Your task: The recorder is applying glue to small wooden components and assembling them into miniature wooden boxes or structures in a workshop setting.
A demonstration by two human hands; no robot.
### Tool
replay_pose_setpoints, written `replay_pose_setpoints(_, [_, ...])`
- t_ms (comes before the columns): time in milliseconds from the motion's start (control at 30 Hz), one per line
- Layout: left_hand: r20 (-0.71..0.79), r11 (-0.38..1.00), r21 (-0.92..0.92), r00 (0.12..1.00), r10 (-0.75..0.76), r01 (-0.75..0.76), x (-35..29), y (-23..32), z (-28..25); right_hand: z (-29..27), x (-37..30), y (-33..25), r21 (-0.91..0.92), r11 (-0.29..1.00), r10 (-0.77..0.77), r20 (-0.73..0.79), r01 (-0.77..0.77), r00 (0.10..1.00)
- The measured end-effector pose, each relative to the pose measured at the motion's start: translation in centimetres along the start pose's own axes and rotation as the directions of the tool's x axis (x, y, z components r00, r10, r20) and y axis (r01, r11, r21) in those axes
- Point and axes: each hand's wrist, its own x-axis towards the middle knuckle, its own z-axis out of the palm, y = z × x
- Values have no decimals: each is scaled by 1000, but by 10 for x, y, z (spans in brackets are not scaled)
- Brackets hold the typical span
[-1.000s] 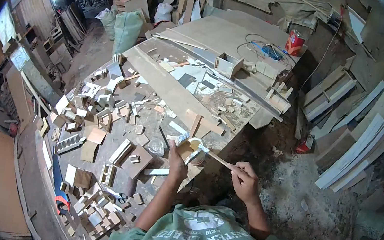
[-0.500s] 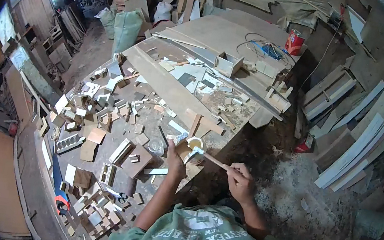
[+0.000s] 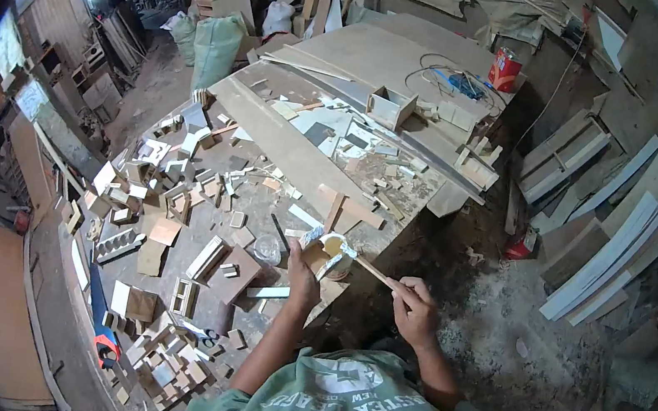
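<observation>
Near the table's right edge, my left hand is closed round a small tan wooden piece with whitish edges. Just beside that piece stands a round tub with yellowish stuff inside. My right hand grips the wooden handle of a brush. The brush's whitish-blue head lies at the tub's right rim. Part of the tub is hidden behind the wooden piece. A clear plastic cup and a brown square board are left of my left hand.
Wood offcuts and small blocks cover the table's left side. A handsaw and scissors lie near its left edge. Farther back are a long plank, an open wooden box and a red can. White boards lean at right.
The brush head has moved up and right, from beside the wooden piece to the tub's rim. My right hand has shifted slightly; my left hand stays almost still.
</observation>
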Motion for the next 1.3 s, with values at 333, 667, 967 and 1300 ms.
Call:
replay_pose_setpoints(333, [-49, 998, 58, 998, 32, -29, 5, -7, -11, 9, -12, -19, 186, 980, 52, 86, -67, 995])
replay_pose_setpoints(667, [-58, 998, 2, 997, 57, -57, 6, -6, -14, 13, -14, -22, 272, 955, 83, 142, -119, 986])
replay_pose_setpoints(967, [-104, 997, 23, 992, 77, -75, 7, -10, -14, 18, -6, -11, 227, 963, 136, 69, -149, 988])
replay_pose_setpoints(1300, [-107, 996, 43, 991, 83, -79, 12, -17, -15, 14, -6, -10, 236, 964, 113, 57, -123, 992])
